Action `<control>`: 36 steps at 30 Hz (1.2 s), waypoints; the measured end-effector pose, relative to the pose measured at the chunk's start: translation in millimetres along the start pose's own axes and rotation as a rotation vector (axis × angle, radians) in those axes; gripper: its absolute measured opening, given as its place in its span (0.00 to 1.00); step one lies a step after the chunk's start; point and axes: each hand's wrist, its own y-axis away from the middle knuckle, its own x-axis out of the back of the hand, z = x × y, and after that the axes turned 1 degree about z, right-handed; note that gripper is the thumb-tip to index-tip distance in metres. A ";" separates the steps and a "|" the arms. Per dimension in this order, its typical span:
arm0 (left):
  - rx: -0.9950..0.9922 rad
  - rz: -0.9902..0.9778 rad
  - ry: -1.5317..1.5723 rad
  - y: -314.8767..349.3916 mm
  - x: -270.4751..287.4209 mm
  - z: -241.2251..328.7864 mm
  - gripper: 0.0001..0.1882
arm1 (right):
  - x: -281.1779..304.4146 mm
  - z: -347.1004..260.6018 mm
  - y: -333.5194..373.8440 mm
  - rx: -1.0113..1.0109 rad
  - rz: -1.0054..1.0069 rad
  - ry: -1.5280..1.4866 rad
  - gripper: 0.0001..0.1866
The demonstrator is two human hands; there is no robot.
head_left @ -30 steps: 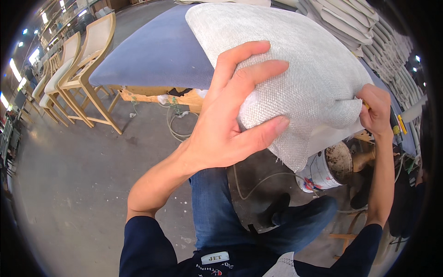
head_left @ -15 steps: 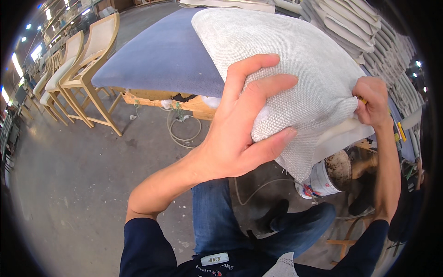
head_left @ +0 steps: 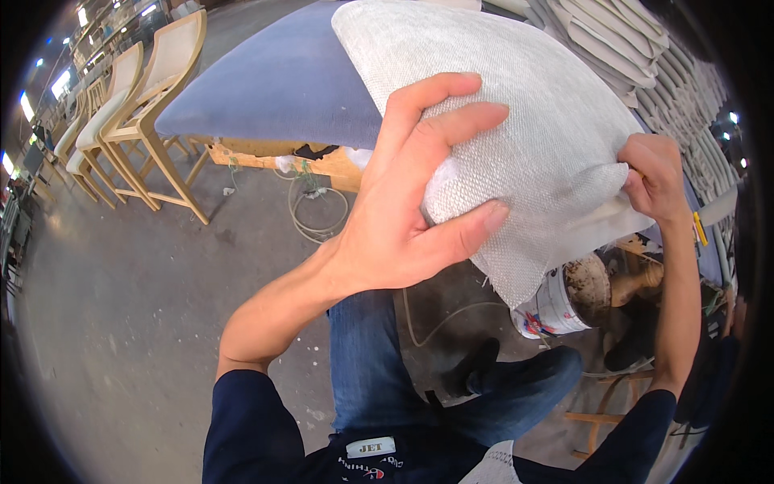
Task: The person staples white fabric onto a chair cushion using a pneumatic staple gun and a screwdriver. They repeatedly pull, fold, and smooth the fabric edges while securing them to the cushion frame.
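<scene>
A padded piece point(head_left: 476, 60), like a seat cushion, is covered in light grey woven fabric and rests on the blue padded table top. My left hand point(head_left: 395, 194) is clamped round its near left corner, two fingers over the upper face and the thumb on the near side. Some white padding shows beside that palm. At the right edge, my right hand point(head_left: 651, 173) is closed on the cover fabric point(head_left: 606, 181), pulling it into creases. A loose flap of the fabric point(head_left: 516, 270) hangs below the near corner, with a frayed edge.
The blue-topped table point(head_left: 266, 89) has a wooden side. Wooden chairs point(head_left: 161, 105) stand at the left. Stacked grey pieces point(head_left: 609, 40) rise at the far right. A tipped white bucket point(head_left: 556, 302) lies below the work, near a coiled hose point(head_left: 302, 218). A yellow tool point(head_left: 700, 229) sits right of my wrist.
The whole view has shifted slightly, so things sit a little higher in the picture. Both hands keep their hold, and the fabric at my right hand has changed its folds slightly.
</scene>
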 end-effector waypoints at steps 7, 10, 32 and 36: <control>0.021 -0.003 -0.001 -3.0 -2.1 11.2 0.33 | -1.9 -3.8 -2.0 0.005 -0.010 0.041 0.23; 0.036 0.025 -0.019 -4.3 -1.7 9.7 0.32 | -3.3 -8.6 -7.0 -0.024 0.007 0.067 0.23; 0.019 0.026 -0.004 -3.1 -2.6 9.9 0.31 | 0.4 -19.2 5.2 -0.073 -0.013 0.054 0.21; 0.029 0.024 0.007 -2.0 -1.6 10.3 0.33 | -1.7 -20.9 11.4 -0.116 0.007 0.009 0.22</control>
